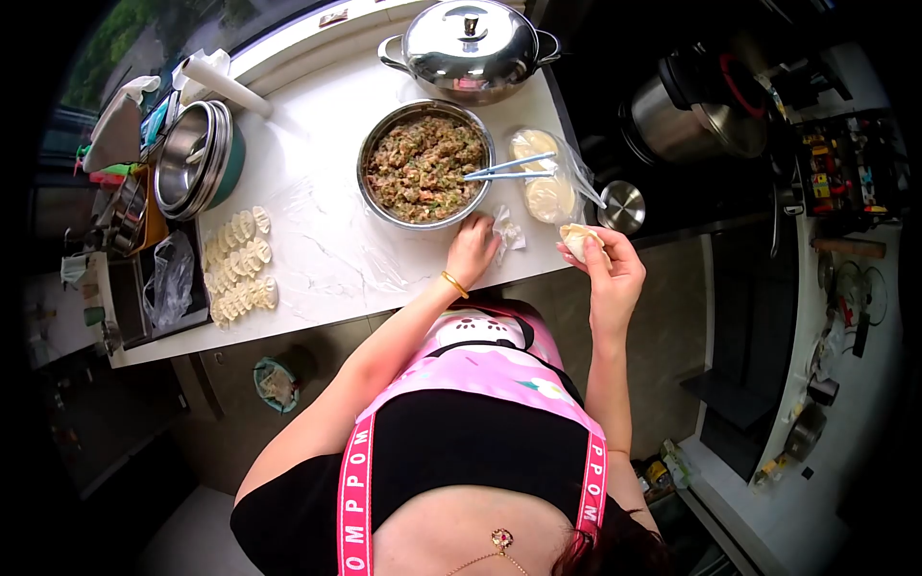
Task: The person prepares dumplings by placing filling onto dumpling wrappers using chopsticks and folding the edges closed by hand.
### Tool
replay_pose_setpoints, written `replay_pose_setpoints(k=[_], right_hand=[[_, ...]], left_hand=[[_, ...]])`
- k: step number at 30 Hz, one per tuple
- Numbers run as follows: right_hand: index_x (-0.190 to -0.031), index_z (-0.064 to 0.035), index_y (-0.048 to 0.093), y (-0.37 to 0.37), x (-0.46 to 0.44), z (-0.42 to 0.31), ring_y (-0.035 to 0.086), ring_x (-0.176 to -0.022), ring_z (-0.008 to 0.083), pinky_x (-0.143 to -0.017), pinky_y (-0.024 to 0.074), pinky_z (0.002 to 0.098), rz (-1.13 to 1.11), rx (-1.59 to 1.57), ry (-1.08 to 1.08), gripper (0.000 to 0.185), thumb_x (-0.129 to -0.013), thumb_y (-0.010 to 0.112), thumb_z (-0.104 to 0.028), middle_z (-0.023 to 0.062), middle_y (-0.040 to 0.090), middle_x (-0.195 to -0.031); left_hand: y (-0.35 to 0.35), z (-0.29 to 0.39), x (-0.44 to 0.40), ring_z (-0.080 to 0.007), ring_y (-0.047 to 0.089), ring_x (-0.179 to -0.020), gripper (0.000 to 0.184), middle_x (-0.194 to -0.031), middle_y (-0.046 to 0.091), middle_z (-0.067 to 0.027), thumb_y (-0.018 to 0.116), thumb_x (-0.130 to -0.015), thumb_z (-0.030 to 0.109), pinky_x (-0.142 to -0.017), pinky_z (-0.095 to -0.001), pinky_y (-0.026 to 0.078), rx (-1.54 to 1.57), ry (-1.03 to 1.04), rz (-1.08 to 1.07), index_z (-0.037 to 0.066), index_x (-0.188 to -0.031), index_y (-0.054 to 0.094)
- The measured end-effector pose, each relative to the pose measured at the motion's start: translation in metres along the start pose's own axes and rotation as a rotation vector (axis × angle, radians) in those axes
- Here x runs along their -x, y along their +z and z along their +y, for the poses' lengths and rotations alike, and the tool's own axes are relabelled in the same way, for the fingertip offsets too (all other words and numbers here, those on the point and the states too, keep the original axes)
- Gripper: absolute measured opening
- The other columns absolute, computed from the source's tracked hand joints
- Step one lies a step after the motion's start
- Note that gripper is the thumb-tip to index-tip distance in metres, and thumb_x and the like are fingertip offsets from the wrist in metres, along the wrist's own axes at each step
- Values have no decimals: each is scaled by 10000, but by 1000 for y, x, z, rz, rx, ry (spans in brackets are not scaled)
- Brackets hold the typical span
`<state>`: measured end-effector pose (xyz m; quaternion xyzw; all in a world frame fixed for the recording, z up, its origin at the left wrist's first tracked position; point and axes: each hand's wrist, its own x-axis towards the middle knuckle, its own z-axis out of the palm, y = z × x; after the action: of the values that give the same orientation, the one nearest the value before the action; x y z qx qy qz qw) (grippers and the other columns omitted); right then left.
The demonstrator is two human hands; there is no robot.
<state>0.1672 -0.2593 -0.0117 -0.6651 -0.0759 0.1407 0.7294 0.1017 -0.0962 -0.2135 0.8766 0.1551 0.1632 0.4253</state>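
Beyond the left hand (473, 252), grip unclear, filling (427, 168) is left, dumplings (238, 261) shaped, another dumpling (578, 240) pinched by the right hand (617, 274).

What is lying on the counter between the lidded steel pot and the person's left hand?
In the head view, a steel bowl of minced filling lies between the lidded steel pot and the left hand.

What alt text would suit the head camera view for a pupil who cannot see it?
A person's right hand holds a folded dumpling; the left hand is beside a metal bowl of minced filling. On the white counter, rows of dumplings lie left, round wrappers right.
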Motion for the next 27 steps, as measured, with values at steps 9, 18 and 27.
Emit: replay_pose_setpoints(k=[9,18,27], right_hand=[[-1022,88,573,2,4,2,681,-796,210,-725,577,304,-19,-17,4,171,-936,554,-59,155,660,-939],[-1022,90,573,5,4,2,681,-806,215,-727,578,302,-30,-8,10,167,-937,549,-52,154,658,-939],[-1031,96,569,13,8,-10,685,-823,248,-746,590,330,-73,-50,53,166,-937,534,-36,166,657,-947]], left_hand=[[6,-11,-6,-204,634,-602,170,-689,652,-139,709,-779,116,-578,-314,491,231,-255,-119,-39,-805,643],[-4,-16,-1,-193,661,-657,202,-748,680,-148,695,-798,143,-640,-298,521,220,-188,-146,-38,-885,671],[4,-3,-25,-322,661,-697,251,-767,664,-202,643,-807,216,-664,-395,513,194,-384,-122,-29,-865,655]])
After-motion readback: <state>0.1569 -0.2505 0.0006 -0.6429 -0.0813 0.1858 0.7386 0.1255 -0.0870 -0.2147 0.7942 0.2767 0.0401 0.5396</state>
